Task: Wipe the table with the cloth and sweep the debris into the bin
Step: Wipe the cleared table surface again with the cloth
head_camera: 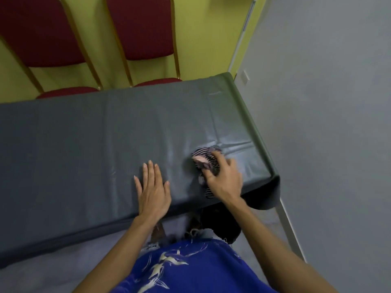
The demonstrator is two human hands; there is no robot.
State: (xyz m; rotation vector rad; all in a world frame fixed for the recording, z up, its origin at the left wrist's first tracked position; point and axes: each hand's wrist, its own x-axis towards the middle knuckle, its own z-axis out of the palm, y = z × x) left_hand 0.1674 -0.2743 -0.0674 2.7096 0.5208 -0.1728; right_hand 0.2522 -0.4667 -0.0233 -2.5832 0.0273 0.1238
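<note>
A table (84,134) covered in a dark grey sheet runs across the view. My right hand (224,176) presses a bunched black-and-white striped cloth (205,157) with pink patches onto the sheet near the table's right end, fingers curled over it. The sheet wrinkles just beyond the cloth. My left hand (152,191) lies flat, palm down and fingers apart, on the sheet close to the near edge, left of the cloth. Below the near edge, under my right forearm, sits a dark container (222,225), likely the bin, mostly hidden. I cannot make out any debris on the sheet.
Two red padded chairs (139,28) with gold frames stand behind the table against a yellow-green wall. The grey floor (328,123) lies to the right of the table's end. A pale table leg (289,227) slants down at the near right corner.
</note>
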